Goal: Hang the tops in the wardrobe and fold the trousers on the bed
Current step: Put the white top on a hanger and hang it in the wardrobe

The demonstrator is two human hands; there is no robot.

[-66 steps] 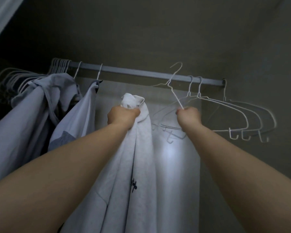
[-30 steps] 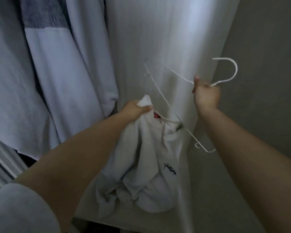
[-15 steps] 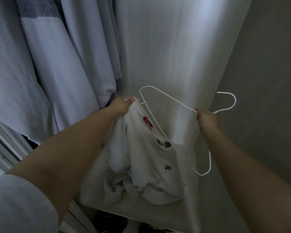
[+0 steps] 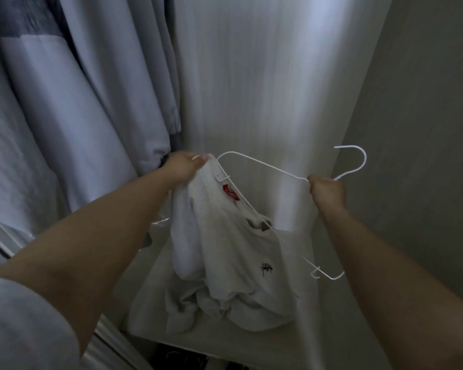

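Note:
A white top [image 4: 233, 263] with a red neck label and a small black chest print hangs bunched inside the wardrobe. My left hand [image 4: 183, 166] grips its upper edge by the shoulder. My right hand [image 4: 326, 192] grips a white wire hanger [image 4: 265, 165] just below its hook, which points up and right. The hanger's left shoulder lies at the top's gripped edge, and its lower bar runs across the neck opening. Whether the bar passes through the neck, I cannot tell.
Pale blue-grey garments [image 4: 72, 102] hang at the left, close to my left hand. The white back panel [image 4: 251, 76] and grey right side wall [image 4: 417, 129] enclose the space. A white shelf [image 4: 251, 345] lies under the top. Dark items sit below the shelf.
The view dropped from the rail to the wardrobe's lower part. My right hand took the hanger off the rail and lowered it, and its left shoulder now meets the top.

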